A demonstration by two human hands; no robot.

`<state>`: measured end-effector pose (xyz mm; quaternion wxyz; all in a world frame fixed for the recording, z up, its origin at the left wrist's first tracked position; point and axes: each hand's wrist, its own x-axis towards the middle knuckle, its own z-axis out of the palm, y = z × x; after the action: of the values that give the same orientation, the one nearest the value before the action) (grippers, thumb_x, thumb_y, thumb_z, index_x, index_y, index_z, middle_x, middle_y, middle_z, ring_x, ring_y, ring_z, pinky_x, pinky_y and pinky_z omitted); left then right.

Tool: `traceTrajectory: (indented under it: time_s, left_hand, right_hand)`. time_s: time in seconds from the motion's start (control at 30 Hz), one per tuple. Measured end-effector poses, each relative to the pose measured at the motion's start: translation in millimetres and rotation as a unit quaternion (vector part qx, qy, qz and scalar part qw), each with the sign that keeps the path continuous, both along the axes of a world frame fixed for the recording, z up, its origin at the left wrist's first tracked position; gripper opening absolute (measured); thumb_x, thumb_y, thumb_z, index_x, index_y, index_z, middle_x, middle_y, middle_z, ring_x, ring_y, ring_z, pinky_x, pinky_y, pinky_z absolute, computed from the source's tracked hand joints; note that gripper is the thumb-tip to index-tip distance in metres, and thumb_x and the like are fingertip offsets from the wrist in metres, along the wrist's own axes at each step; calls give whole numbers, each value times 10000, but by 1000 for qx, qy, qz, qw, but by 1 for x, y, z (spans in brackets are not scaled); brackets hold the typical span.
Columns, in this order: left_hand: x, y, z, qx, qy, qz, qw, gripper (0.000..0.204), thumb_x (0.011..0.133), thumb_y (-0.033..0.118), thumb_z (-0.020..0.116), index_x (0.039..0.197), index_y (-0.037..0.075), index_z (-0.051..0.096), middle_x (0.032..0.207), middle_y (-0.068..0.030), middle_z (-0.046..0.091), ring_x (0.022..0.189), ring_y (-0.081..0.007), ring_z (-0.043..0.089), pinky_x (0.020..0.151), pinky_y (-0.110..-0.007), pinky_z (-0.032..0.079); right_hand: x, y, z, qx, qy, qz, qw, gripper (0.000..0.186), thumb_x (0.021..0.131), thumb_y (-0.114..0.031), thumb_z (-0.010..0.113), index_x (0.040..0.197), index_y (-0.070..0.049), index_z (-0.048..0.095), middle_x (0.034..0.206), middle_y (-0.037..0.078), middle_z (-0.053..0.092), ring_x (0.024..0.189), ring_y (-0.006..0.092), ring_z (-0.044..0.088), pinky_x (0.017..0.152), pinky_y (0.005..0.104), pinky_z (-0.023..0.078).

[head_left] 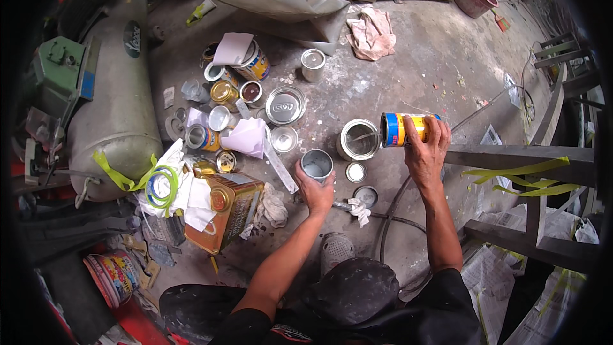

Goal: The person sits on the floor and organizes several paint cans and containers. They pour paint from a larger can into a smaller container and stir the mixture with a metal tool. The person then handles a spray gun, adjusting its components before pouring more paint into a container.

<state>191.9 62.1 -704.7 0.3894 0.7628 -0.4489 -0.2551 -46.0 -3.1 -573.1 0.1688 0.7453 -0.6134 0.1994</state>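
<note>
My right hand point(424, 144) is wrapped round a yellow and blue paint can point(394, 130) from above. The can lies tipped on its side in the air, its mouth to the left beside an open metal tin point(359, 155). A thin pale streak runs between the can's mouth and the tin; whether it is liquid or a stick is hard to tell. In my left hand point(316, 191) is a cup point(317, 164) with a grey inside, held upright. Just below the open tin stand a small lidded tin point(355, 172) and a round lid point(366, 196).
Paint cans, cups and a large round lidded can point(285, 105) crowd the floor at left. A rectangular metal can point(223, 211) stands near me, before an air compressor tank point(112, 108). Metal frames point(511, 154) and a hose point(387, 223) lie right. A pink rag point(371, 32) is farther off.
</note>
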Motion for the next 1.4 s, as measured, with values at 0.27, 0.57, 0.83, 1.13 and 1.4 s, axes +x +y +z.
traceTrajectory:
  time_s: [0.27,0.57,0.83,1.13,1.4]
  left_hand:
    - [-1,0,-4,-5,-11,1,1000,1012,688,209,888,1460,-18,275,1381,-294,451,1296,-452,436,1101,-510,330]
    - [-2,0,-5,-2,-1,10,1000,1013,681,190,890,1461,-16,277,1385,-300,452,1300,-454,433,1105,-511,326]
    - [7,-1,2,9,-2,2,1000,1025,675,183,896,1463,-32,276,1400,-306,445,1307,-465,430,1116,-507,331]
    - [13,0,-18,18,-2,9,1000,1027,691,149,896,1473,-82,271,1458,-308,397,1373,-437,388,1170,-489,287]
    - [4,-4,-14,-5,21,-4,1000,1036,690,158,904,1475,-78,270,1445,-299,409,1358,-429,399,1162,-480,296]
  right_hand:
    - [2,1,-3,0,-45,-6,999,761,630,-39,796,1335,-258,613,1275,138,469,1266,350,445,1113,566,329]
    - [7,12,-34,85,-251,-63,962,871,628,-153,874,1411,-134,493,1288,204,538,1202,399,497,1026,504,392]
    - [10,25,-39,45,-237,-29,970,855,592,-80,870,1376,-114,530,1299,194,518,1200,394,500,1015,505,396]
    - [3,15,-22,61,-169,4,984,823,617,-60,799,1392,-197,559,1285,168,494,1251,376,462,1097,556,333]
    - [-1,7,-12,40,-101,14,994,688,740,-69,718,1393,-220,562,1280,173,491,1244,390,458,1103,592,310]
